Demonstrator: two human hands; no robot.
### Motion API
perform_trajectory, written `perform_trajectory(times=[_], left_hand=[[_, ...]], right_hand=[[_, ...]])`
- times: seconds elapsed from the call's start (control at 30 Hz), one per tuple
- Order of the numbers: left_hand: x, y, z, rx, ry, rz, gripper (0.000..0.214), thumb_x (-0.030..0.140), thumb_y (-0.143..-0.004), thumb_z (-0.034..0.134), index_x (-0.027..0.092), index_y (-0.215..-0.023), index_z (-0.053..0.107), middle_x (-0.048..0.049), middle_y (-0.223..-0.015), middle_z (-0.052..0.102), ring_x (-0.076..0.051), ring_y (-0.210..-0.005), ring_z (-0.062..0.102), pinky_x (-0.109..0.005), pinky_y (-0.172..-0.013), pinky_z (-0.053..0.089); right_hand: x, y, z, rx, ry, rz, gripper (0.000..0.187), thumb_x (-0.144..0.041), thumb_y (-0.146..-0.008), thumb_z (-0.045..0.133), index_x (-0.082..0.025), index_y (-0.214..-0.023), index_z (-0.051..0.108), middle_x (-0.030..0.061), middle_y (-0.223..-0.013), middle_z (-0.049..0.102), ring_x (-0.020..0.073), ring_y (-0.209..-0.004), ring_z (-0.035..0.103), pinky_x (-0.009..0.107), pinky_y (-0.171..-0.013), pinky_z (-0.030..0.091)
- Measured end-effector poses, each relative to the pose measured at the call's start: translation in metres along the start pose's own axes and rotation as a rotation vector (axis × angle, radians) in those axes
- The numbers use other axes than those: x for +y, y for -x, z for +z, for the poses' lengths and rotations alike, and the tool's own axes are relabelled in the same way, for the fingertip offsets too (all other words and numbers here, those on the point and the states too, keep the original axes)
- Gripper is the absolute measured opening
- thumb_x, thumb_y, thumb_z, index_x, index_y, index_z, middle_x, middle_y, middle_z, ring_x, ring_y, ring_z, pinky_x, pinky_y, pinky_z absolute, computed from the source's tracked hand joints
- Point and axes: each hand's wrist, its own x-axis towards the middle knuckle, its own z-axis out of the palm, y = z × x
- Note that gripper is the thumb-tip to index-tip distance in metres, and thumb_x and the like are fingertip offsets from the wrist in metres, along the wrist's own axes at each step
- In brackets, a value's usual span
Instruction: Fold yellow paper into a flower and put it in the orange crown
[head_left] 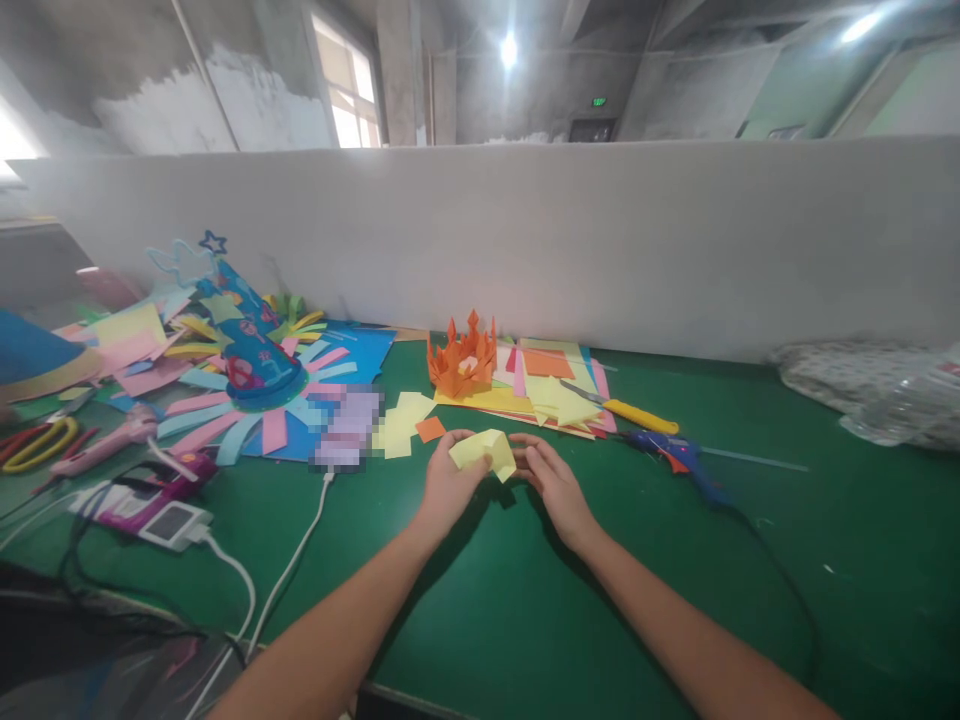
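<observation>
Head view of the workbench. A white partition [600, 240] closed off the far side of the green table [525, 600], which filled the lower half of the view. At the left rear lay a blue paper cone [251, 340], ringed by pink, blue and yellow paper strips. At the far right sat a crumpled clear plastic bag [862, 385]. A loose stack of coloured paper sheets [555, 385] lay against the partition near the centre, with an orange paper crown [463, 362] standing just beside its left edge. A blue glue gun [675, 455] lay right of the stack, its cord trailing toward the near edge; a yellow-handled tool [637, 415] rested between the gun and the sheets. At the left edge lay a pink glue gun [105, 445], yellow-handled scissors [34, 445] and a white adapter [176, 525] with its cable.

Both forearms reached in from the near edge. The left hand [446, 490] was closed on the left side of a folded yellow paper piece [484, 452], held just above the table at centre, in front of the crown. The right hand [551, 480] met the piece at its right edge with the fingertips; whether it gripped could not be told. The hands stood close together, parted only by the paper. Yellow offcuts [401, 425] and a small orange square [430, 429] lay just behind the left hand.
</observation>
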Motion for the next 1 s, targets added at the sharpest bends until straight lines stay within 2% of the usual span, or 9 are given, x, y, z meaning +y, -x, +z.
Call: perform_trajectory(times=[0.1,0.23,0.57,0.83,1.0], left_hand=[[-0.0002,-0.0001,-0.0003,0.006,-0.004,-0.001,0.032,0.021,-0.063,0.066,0.017,-0.091,0.052,0.0005,-0.073,0.057,-0.01,-0.059,0.051,-0.02,-0.053,0.042],[-0.0016,0.0002,-0.0014,0.013,-0.027,0.036,0.034,0.022,-0.062,0.068,0.018,-0.092,0.053,0.0009,-0.075,0.057,-0.01,-0.06,0.051,-0.019,-0.053,0.041],[-0.0009,0.0019,-0.0004,-0.017,-0.092,0.017,0.035,0.019,-0.064,0.065,0.019,-0.096,0.05,0.0032,-0.068,0.057,-0.008,-0.052,0.049,-0.017,-0.047,0.039],[-0.0091,0.0001,-0.0012,-0.047,-0.052,0.043,0.038,0.015,-0.062,0.066,0.019,-0.097,0.052,0.001,-0.073,0.061,-0.01,-0.057,0.056,-0.019,-0.052,0.044],[-0.0059,0.0008,-0.0007,-0.045,-0.049,0.023,0.036,0.015,-0.061,0.066,0.019,-0.094,0.053,0.0015,-0.072,0.06,-0.01,-0.058,0.055,-0.019,-0.052,0.045]], right_hand=[[0.0013,-0.0032,-0.0027,-0.005,-0.016,0.031,0.032,-0.044,-0.076,0.062,-0.02,-0.097,0.061,0.0042,-0.087,0.065,0.0175,-0.077,0.06,0.031,-0.073,0.048],[0.0022,-0.0035,-0.0029,-0.048,0.02,0.006,0.03,-0.041,-0.073,0.066,-0.021,-0.095,0.063,0.0034,-0.088,0.065,0.0172,-0.078,0.059,0.031,-0.073,0.048],[-0.0023,-0.0011,-0.0019,-0.068,0.069,0.024,0.028,-0.04,-0.072,0.067,-0.02,-0.091,0.066,0.0031,-0.087,0.065,0.0157,-0.074,0.058,0.031,-0.071,0.048],[-0.0023,-0.002,-0.0013,-0.031,0.104,0.028,0.026,-0.038,-0.068,0.07,-0.018,-0.085,0.066,0.0016,-0.078,0.064,0.0124,-0.064,0.055,0.027,-0.064,0.046],[-0.0025,-0.0023,-0.0011,-0.013,0.114,0.041,0.026,-0.038,-0.068,0.07,-0.017,-0.083,0.066,0.0005,-0.072,0.064,0.0109,-0.06,0.054,0.026,-0.061,0.045]])
